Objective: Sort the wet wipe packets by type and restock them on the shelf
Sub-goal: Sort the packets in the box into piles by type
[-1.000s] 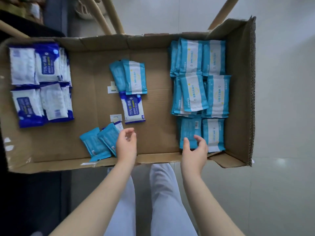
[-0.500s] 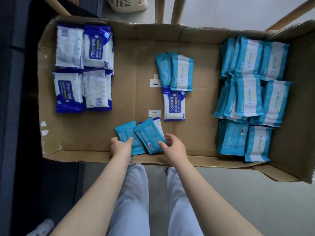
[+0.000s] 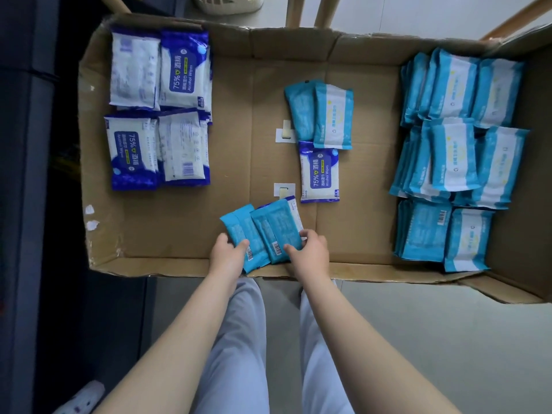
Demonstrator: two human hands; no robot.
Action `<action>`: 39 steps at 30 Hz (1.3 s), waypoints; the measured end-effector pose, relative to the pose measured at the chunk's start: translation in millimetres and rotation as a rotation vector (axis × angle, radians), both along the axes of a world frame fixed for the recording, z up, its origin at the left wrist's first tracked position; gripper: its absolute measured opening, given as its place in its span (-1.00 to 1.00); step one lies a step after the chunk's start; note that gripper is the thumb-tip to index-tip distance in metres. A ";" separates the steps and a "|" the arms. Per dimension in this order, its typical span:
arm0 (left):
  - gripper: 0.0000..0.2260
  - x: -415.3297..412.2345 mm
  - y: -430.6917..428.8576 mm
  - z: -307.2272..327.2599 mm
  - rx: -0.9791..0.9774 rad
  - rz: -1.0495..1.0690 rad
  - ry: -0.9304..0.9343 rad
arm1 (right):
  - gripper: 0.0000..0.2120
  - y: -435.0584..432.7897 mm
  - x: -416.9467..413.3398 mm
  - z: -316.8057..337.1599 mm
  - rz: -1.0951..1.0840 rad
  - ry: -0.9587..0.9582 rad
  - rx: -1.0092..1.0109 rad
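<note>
Fingers of my left hand (image 3: 228, 256) pinch the left teal packet (image 3: 239, 230); right hand (image 3: 310, 253) pinches the right teal packet (image 3: 276, 227). Long axes run up-frame, tilted left.

One box (image 3: 179, 228). Dark blue packs (image 3: 185, 70) — four piles at the left, one in the middle. Light blue packs (image 3: 333, 115) — two in the middle, two in front, lots at the right.
</note>
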State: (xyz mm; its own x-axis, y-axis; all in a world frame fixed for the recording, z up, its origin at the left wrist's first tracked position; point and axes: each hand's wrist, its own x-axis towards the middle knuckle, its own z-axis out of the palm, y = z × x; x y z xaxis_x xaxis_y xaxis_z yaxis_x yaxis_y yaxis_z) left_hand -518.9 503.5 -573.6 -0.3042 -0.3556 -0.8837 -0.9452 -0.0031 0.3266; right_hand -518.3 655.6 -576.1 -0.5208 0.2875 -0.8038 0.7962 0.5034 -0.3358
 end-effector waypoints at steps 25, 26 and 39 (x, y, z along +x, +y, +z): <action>-0.86 -25.4 131.4 62.3 0.328 -0.086 0.257 | -0.84 188.1 -0.6 64.7 -0.632 0.281 -0.190; -0.85 -27.7 145.8 62.6 0.344 -0.122 0.254 | -0.85 205.3 0.4 68.7 -0.640 0.260 -0.161; -0.81 -34.2 300.2 31.7 0.255 -0.537 0.332 | -0.81 307.6 2.3 43.1 -0.721 0.168 0.216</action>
